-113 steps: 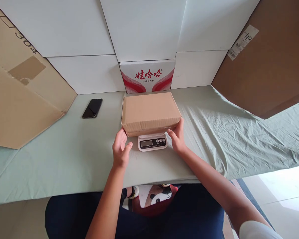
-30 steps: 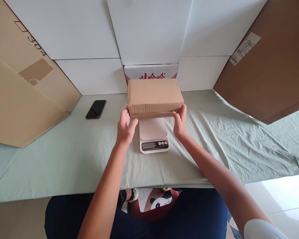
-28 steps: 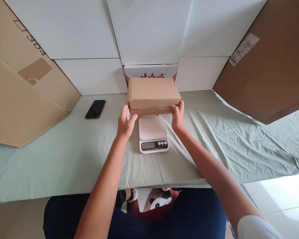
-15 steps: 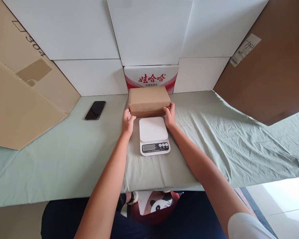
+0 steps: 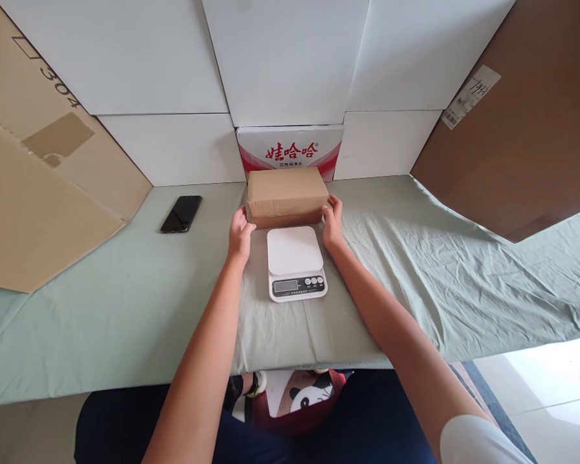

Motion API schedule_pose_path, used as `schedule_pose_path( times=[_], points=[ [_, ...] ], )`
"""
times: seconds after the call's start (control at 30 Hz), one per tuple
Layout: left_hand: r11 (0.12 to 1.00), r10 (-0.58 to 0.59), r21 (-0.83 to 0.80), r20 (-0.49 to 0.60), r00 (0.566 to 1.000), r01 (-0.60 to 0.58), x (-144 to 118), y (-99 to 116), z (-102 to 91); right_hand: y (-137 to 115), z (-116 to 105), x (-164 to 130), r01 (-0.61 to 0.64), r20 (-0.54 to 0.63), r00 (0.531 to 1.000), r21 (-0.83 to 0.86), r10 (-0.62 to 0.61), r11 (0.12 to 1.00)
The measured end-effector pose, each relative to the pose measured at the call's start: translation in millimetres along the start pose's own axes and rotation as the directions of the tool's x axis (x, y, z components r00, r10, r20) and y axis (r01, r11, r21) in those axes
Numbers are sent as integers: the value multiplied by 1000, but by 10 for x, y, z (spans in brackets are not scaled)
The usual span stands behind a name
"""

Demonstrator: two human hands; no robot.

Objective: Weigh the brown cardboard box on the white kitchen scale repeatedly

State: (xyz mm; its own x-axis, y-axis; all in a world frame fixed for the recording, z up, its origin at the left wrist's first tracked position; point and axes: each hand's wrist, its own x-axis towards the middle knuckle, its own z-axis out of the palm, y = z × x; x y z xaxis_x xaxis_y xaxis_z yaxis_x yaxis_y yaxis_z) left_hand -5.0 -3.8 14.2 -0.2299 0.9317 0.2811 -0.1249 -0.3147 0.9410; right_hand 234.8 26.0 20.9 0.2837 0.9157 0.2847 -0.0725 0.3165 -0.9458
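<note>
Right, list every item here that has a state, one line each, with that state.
cardboard box: closed, on the cloth behind the scale, gripped at both ends.
kitchen scale: platform bare, display unreadable.
phone: screen dark, lying flat.
left hand: on the box's left end.
right hand: on its right end.

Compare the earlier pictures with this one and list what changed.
The brown cardboard box was lifted off the white kitchen scale and set down behind it on the green cloth, against the red-and-white carton. Left hand and right hand still flank its ends. The black phone stayed put.
</note>
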Motion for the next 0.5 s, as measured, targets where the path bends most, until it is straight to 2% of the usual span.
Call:
schedule_pose_path(
  times=[0.13,0.23,0.4,0.5],
  points=[
    [999,-36,17,-87,996,37,91,-39,-179,39,-141,-25,-70,-36,997,-6,69,998],
    [998,-59,17,-93,994,61,124,-52,-263,75,-203,-38,-102,-27,994,3,103,995],
    [996,-82,17,-57,995,83,88,-18,-210,100,-200,-37,-145,71,987,52,141,988],
    [997,-62,38,37,997,61,55,3,-141,73,-181,-50,-152,128,981,36,146,988]
  ],
)
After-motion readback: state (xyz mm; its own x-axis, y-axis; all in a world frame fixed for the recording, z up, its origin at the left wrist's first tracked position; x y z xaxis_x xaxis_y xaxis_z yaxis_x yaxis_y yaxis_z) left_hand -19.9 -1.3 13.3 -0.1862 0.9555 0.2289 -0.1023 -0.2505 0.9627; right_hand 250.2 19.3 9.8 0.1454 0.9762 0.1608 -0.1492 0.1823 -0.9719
